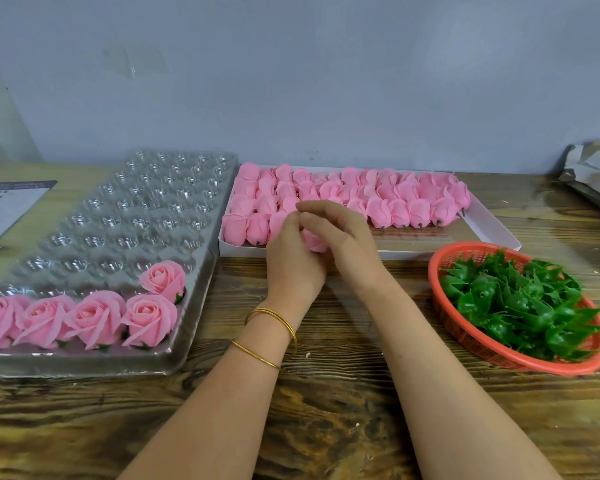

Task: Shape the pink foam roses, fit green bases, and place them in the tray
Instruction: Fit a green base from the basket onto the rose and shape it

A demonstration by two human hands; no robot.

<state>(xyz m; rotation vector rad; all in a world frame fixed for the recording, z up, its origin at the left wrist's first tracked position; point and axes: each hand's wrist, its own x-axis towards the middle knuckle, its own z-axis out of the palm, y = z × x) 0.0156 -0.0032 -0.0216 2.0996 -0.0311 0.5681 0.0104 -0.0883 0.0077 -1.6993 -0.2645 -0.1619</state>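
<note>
My left hand [291,261] and my right hand [343,240] meet over the table's middle, both closed on one pink foam rose [313,241] that peeks out between them. Behind them a white box [492,233] holds rows of closed pink rosebuds [381,199]. To the left lies a clear plastic tray [125,209] with several finished open roses [94,318] on green bases in its near cells. A red basket [465,327] at the right is full of green bases [520,299].
The wooden table [326,410] has bare room in front of my forearms. Papers and a pen [0,209] lie at the far left. A grey wrapped bundle [593,174] sits at the far right. A grey wall stands close behind.
</note>
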